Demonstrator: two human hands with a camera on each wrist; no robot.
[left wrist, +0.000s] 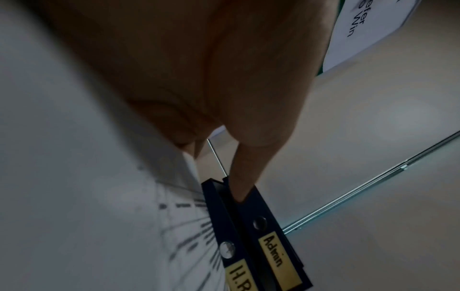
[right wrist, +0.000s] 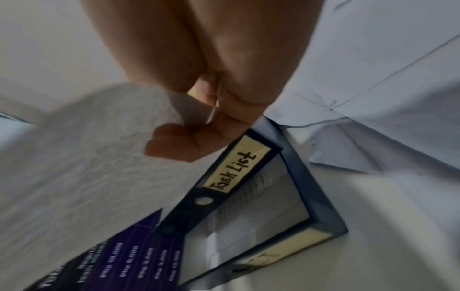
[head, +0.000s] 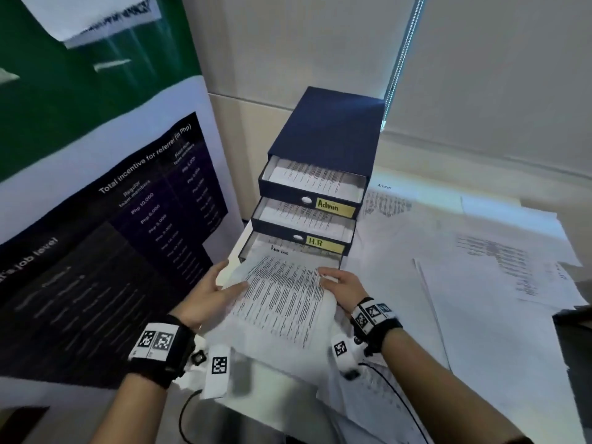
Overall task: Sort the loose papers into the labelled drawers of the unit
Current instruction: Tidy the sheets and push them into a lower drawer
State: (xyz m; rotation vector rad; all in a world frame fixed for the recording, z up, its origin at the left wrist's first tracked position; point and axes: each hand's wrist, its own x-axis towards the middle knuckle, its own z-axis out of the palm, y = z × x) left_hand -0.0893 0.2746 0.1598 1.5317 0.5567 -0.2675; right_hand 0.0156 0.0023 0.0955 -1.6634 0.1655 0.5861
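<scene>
A dark blue drawer unit stands at the back of the table with three drawers pulled out. The top drawer is labelled Admin, the one below H.R, and both hold printed sheets. In the right wrist view the third drawer reads Task List. A printed sheet slopes down into this third drawer. My left hand grips its left edge, thumb on top. My right hand pinches the right edge with curled fingers.
A large dark poster leans against the wall just left of the unit. Several loose printed papers lie spread over the table to the right. A blind cord hangs behind the unit.
</scene>
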